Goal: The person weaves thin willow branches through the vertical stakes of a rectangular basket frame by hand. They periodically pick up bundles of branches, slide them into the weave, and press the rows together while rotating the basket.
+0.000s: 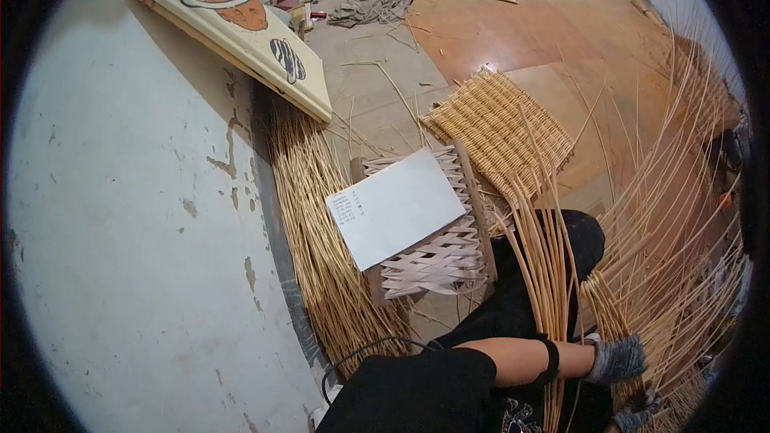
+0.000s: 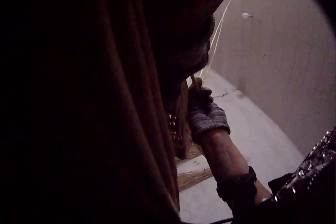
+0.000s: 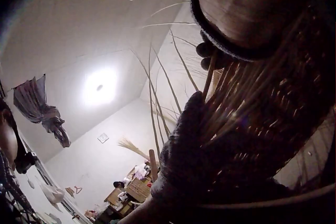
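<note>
Left hand (image 1: 618, 359): fingers closed on the edge of a part-woven wicker piece (image 3: 286, 103), thumb raised against its rods; a slack clasp could let the weave twist.
Right hand (image 1: 638, 413): fingers curled nearly shut about a thin rod (image 2: 195, 81); too sharp a bend could crack it, and a rough end could snag the knit glove.
Wicker piece: between the hands, low at the person's right.
Long rod ends (image 1: 674, 216): fanned out, crossing; being springy, they could tangle or whip back.
Upright rods (image 1: 549, 297): just beside the knee (image 1: 585, 236), by the left forearm, which could knock them askew.
Webbed stool (image 1: 429, 265): holds a handwritten sheet (image 1: 397, 208), edge overhanging; a brushing rod could sweep it off.
Stalk bundle (image 1: 313, 232): along the wall, loose enough to spread if kicked.
Woven mat (image 1: 505, 132): flat on the floor, beyond the knee, crushable underfoot.
Painted board (image 1: 249, 32): tilted above the stalks; it could slip if they shift.
</note>
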{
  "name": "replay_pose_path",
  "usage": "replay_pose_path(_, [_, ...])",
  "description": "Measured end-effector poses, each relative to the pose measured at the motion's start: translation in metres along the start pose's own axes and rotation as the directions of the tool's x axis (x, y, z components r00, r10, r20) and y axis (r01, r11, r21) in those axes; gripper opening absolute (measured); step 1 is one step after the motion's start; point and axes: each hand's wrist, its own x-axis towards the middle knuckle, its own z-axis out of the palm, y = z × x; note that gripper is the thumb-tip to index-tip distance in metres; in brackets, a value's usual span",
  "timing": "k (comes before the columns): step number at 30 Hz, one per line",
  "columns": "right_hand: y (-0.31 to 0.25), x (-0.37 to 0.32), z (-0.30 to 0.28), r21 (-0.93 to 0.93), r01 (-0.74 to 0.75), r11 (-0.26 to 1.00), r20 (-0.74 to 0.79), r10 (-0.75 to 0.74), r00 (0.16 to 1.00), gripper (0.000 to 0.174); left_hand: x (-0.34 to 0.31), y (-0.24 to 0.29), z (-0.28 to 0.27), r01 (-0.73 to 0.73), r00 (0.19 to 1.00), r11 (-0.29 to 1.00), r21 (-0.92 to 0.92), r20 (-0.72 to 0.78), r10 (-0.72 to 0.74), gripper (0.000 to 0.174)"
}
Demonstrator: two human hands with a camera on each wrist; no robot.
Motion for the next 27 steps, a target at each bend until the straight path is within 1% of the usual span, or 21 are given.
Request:
replay_pose_path(1, [0.0,0.0,0.001,0.021,-0.011,1.0,0.003,0.011,1.0,0.035,0.0,0.001,0.002,0.006,1.0,1.0,0.0,-0.004,-0.006,0.025])
replay_pose_path(4, [-0.001,-0.002,0.003,0.084,-0.043,0.995,0.016,0.042,0.999,0.035,-0.002,0.002,0.008,0.023,0.979,0.999,0.049,-0.202,-0.012,0.015])
replay_pose_path(7, [-0.001,-0.001,0.005,0.142,-0.077,0.987,0.026,0.074,0.997,0.035,0.002,0.0,0.02,0.009,0.968,1.0,0.009,-0.251,-0.006,0.017])
replay_pose_path(8, [-0.001,-0.001,0.006,0.162,-0.089,0.983,0.026,0.086,0.996,0.034,0.002,0.0,0.024,-0.002,0.957,0.999,0.046,-0.289,0.015,0.017])
replay_pose_path(10, [-0.002,-0.002,0.007,0.209,-0.121,0.971,0.037,0.116,0.993,0.034,-0.007,0.001,0.012,-0.019,0.931,0.993,0.118,-0.359,0.061,0.017])
replay_pose_path(13, [-0.003,-0.003,0.008,0.286,-0.166,0.944,0.055,0.157,0.986,0.034,-0.003,0.001,0.019,-0.009,0.93,0.988,0.156,-0.362,0.066,0.018])
replay_pose_path(16, [-0.004,-0.003,0.01,0.37,-0.218,0.903,0.075,0.205,0.976,0.033,-0.002,0.002,0.011,0.011,0.983,0.998,0.062,-0.184,0.001,0.019])
replay_pose_path(22, [-0.007,-0.001,0.013,0.515,-0.309,0.799,0.125,0.287,0.95,0.033,-0.005,0.002,0.004,0.004,0.976,0.996,0.091,-0.216,0.016,0.019])
replay_pose_path(25, [-0.007,-0.001,0.014,0.571,-0.347,0.744,0.152,0.32,0.935,0.032,-0.007,0.003,-0.007,0.011,0.985,0.999,0.035,-0.174,-0.005,0.02])
replay_pose_path(27, [-0.008,-0.001,0.013,0.6,-0.369,0.71,0.17,0.338,0.926,0.032,-0.006,0.004,-0.004,0.023,0.986,0.998,0.062,-0.167,-0.012,0.02])
